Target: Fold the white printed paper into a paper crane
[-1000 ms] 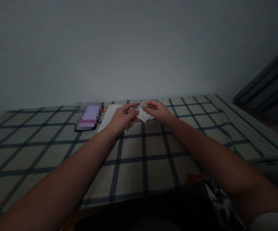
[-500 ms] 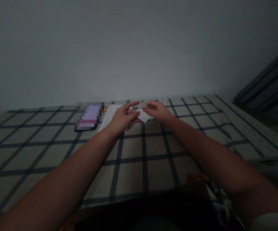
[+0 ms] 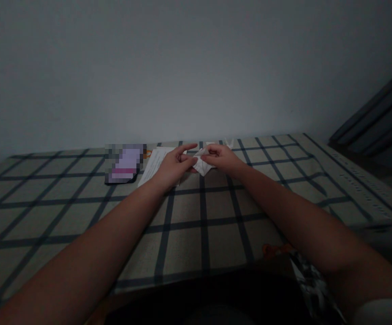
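Observation:
Both my arms reach forward over a checked cloth. Between my hands is a small folded piece of white paper. My left hand pinches its left side with thumb and fingers, the index finger stretched out above. My right hand grips its right side from above with curled fingers. The paper is low, close to the cloth; I cannot tell if it touches.
White sheets of paper lie under my left hand. A blurred-out rectangular object with a dark edge lies to their left. A plain wall rises behind. Dark curtain folds hang at the right. A patterned item lies near my right elbow.
The folded paper has been pressed smaller and lower between my hands; its raised upper point is gone from view. The arms have hardly moved.

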